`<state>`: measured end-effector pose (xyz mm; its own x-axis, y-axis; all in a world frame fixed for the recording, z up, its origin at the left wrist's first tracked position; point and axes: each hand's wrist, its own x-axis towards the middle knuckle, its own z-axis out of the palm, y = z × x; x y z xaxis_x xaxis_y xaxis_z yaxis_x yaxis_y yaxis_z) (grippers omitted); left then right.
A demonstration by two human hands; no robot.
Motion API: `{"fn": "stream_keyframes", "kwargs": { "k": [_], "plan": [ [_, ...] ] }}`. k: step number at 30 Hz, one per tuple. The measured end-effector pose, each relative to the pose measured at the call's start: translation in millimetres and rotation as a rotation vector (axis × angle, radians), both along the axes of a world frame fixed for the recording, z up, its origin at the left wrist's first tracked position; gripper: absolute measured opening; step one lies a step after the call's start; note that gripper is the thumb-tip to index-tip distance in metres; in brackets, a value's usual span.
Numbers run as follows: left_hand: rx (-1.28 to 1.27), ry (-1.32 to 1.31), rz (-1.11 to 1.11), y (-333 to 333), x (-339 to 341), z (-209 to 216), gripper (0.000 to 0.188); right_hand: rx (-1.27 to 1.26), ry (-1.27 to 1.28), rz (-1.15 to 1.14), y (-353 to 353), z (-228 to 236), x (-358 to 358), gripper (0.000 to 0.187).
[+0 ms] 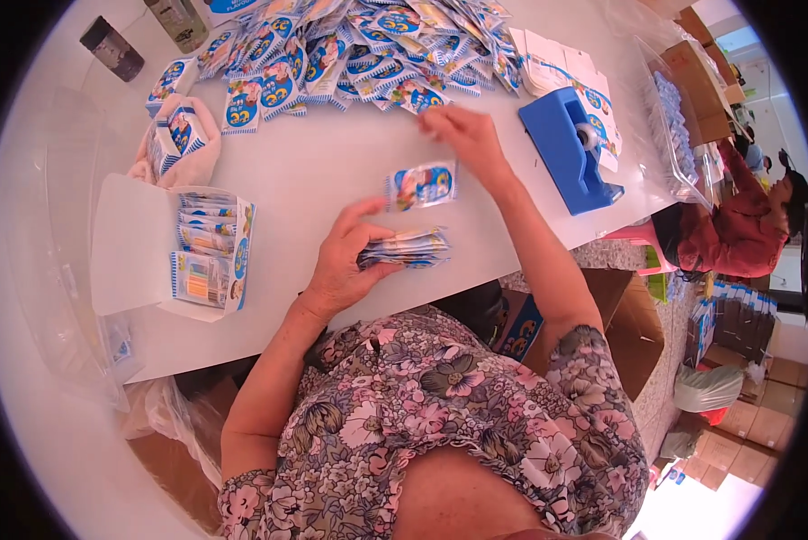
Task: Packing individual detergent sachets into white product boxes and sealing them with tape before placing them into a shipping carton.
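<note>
My left hand [339, 265] is closed around the left end of a small stack of packets [413, 248], standing on edge near the table's front. Just beyond the stack is a single blue-and-white packet [422, 185], slightly blurred; whether it lies flat or is moving I cannot tell. My right hand [469, 142] is above the table by the near edge of a large pile of the same packets [332, 58]. Motion smears its fingers. To the left stands a white carton [134, 238], lid folded open, with several packets [204, 243] in rows inside.
A blue tape dispenser [566, 157] sits at the right, beside flat white cartons [557, 63]. A pink cloth [202, 166] with closed small boxes [175, 135], a dark jar [112, 49] and a bottle [177, 25] are at left. Another person [737, 220] sits at right.
</note>
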<state>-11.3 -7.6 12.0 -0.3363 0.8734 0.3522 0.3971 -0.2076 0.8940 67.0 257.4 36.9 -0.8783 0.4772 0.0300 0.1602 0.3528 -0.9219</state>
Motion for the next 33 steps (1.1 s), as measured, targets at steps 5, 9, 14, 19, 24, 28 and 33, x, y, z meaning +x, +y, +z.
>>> {"fn": "stream_keyframes", "kwargs": {
  "k": [5,9,14,19,24,28,33],
  "plan": [
    [-0.057,0.028,0.0,-1,-2,0,0.044,0.134,0.022,-0.055,17,-3,-11,0.036],
    [-0.057,0.02,0.024,-2,-3,-2,0.044,0.708,-0.119,0.133,-15,16,23,0.033],
    [0.029,0.099,0.123,2,1,5,0.044,0.595,-0.416,0.177,-37,27,30,0.024],
    [-0.075,-0.125,0.024,-7,-3,-14,0.046,-0.306,-0.01,0.483,-63,21,23,0.02],
    [-0.23,-0.218,0.082,-9,9,-8,0.048,0.479,0.063,-0.097,-1,4,-17,0.028],
    [-0.247,-0.342,0.105,-5,8,1,0.051,0.97,0.021,-0.122,17,-13,-10,0.029],
    [-0.016,0.141,0.134,-5,-3,2,0.057,0.796,0.018,0.309,-38,25,10,0.022]
  ]
}}
